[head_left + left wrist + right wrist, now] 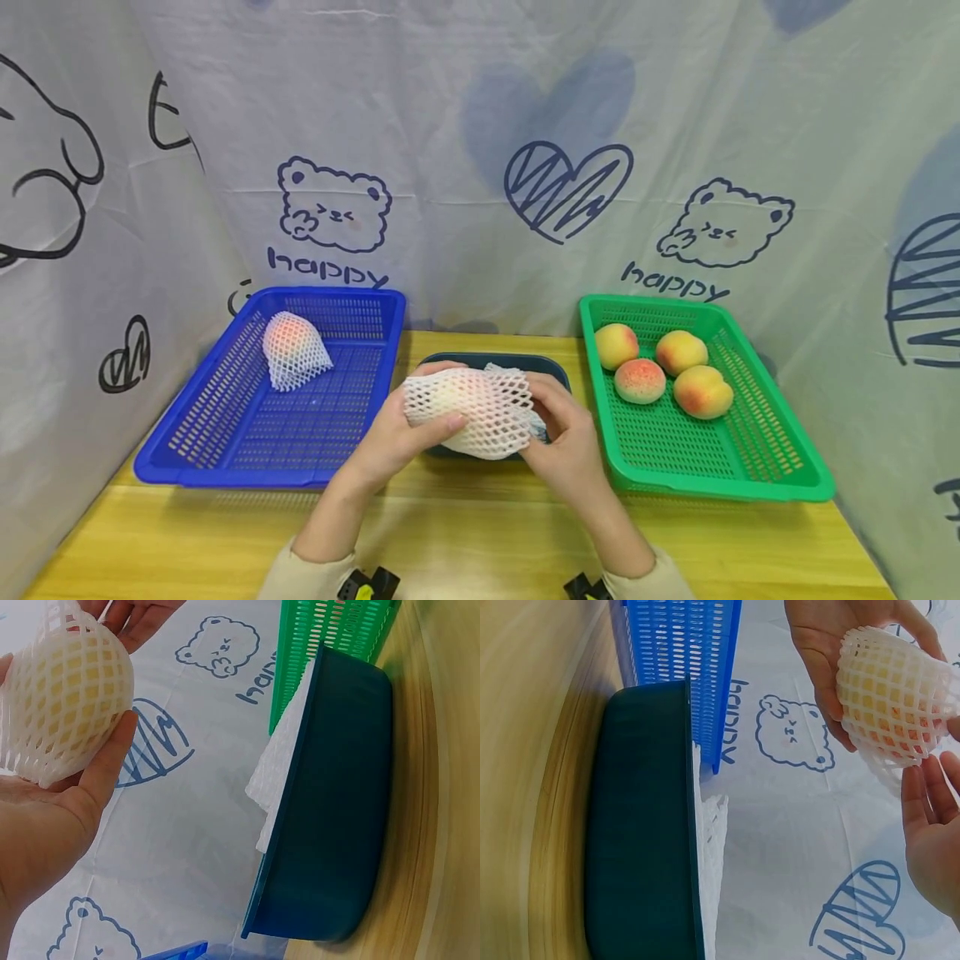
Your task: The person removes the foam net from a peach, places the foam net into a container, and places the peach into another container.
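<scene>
A peach inside a white foam net (472,408) is held up over the dark teal bin (551,362) in the head view. My left hand (397,437) grips the wrapped peach from the left, its thumb across the front. On the other side my right hand (566,433) pinches the net's loose right end between thumb and fingers. Through the mesh in the right wrist view, the yellow and red peach (889,694) shows, covered by the net. White foam nets (281,765) stick up above the bin's rim.
At the left a blue basket (232,479) holds one netted peach (292,337). A green basket (720,487) at the right holds several bare peaches (702,392). Both baskets and the bin stand on a wooden table (480,533), with a printed cloth (450,167) behind.
</scene>
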Available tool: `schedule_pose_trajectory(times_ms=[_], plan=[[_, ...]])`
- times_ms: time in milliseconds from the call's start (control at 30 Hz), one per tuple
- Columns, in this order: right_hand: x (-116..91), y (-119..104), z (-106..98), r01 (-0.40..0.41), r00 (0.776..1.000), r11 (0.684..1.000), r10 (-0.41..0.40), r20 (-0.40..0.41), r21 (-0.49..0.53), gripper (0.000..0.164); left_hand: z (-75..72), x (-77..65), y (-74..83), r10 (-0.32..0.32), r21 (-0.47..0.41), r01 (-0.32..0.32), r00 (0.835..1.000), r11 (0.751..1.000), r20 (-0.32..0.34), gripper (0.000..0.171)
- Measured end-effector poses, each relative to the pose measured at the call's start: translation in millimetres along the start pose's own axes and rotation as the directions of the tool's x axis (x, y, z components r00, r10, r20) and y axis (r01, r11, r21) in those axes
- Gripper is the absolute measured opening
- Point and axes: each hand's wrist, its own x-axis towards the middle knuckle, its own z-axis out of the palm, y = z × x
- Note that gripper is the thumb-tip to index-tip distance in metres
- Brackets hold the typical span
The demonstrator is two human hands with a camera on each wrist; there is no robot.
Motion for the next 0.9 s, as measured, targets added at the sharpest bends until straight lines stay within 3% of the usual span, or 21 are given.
schedule_pose_trajectory(times_ms=[467, 900], plan=[[-2.0, 1.0, 3.5, -0.126, 0.991, 0.992, 0.126, 0.036, 0.0, 0.063, -2.2, 0.9, -2.2, -0.041, 0.08, 0.037, 0.998, 0.996, 0.047, 0.061], [-3.5, 3.2, 9.2, -0.317, 0.946, 0.948, 0.319, 0.061, -0.028, 0.07, -1.2, -0.6, -6.3, -0.088, 0.162, 0.074, 0.993, 0.984, 0.081, 0.067]])
